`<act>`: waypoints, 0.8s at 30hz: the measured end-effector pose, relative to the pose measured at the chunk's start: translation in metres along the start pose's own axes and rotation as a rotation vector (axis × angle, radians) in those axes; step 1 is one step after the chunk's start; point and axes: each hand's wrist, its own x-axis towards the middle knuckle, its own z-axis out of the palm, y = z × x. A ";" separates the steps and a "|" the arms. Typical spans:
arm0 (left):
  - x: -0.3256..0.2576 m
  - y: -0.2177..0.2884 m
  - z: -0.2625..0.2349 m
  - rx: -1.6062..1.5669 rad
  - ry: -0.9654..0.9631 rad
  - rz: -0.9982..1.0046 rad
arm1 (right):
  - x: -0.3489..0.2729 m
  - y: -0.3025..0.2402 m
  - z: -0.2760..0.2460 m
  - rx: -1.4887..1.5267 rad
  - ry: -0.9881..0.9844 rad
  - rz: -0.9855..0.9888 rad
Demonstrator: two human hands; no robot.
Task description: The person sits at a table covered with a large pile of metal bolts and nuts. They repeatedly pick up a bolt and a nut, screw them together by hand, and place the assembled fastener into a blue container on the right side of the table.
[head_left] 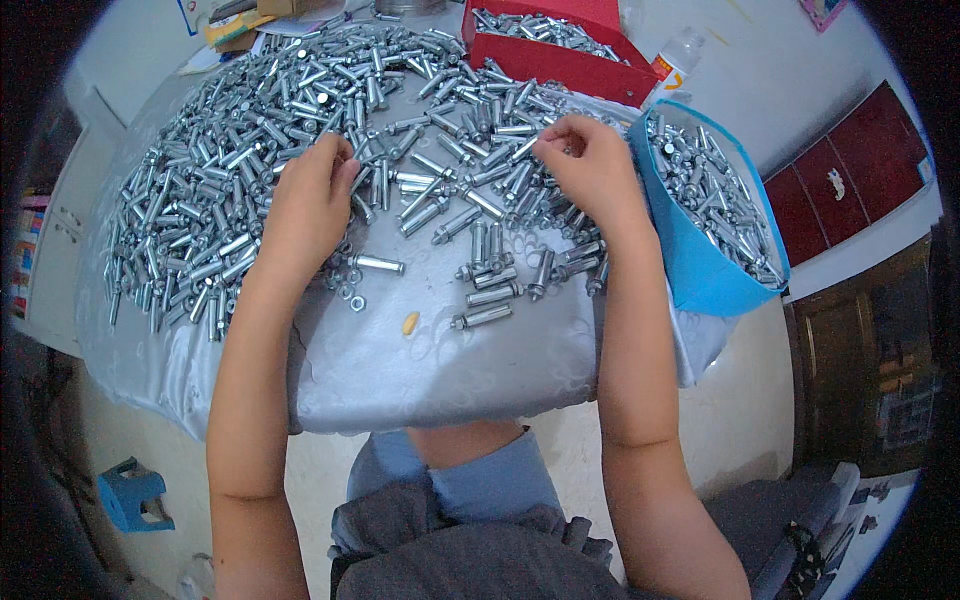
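Silvery expansion bolts (215, 185) with sleeves and nuts lie heaped across the left and far side of the table. My left hand (312, 200) is at the near right edge of this heap, fingers curled together and pointing away; whatever they hold is hidden. My right hand (597, 170) pinches with thumb and forefinger at the end of an expansion bolt (524, 149), over a looser spread of bolts. Between my hands more bolts (425, 215) lie in different directions. Loose nuts (357, 303) and washers sit near my left wrist, beside a single bolt (379, 264).
A blue bin (700, 275) full of bolts stands at the right table edge. Behind it are a red box (560, 65) with bolts and a clear plastic bottle (680, 55). A small yellow piece (410, 323) lies on the silvery tablecloth (440, 385). A blue stool (135, 495) stands on the floor.
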 end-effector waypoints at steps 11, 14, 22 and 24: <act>0.002 0.010 -0.001 -0.306 0.073 -0.183 | -0.028 -0.051 0.037 0.180 -0.405 -0.521; 0.002 0.011 -0.002 -0.294 0.078 -0.180 | -0.022 -0.044 0.038 0.125 -0.256 -0.419; 0.006 0.008 0.001 -0.734 -0.038 -0.366 | -0.009 -0.024 0.027 0.012 -0.006 -0.184; 0.008 0.017 -0.005 -0.875 -0.076 -0.459 | -0.008 -0.019 0.025 0.000 0.021 -0.163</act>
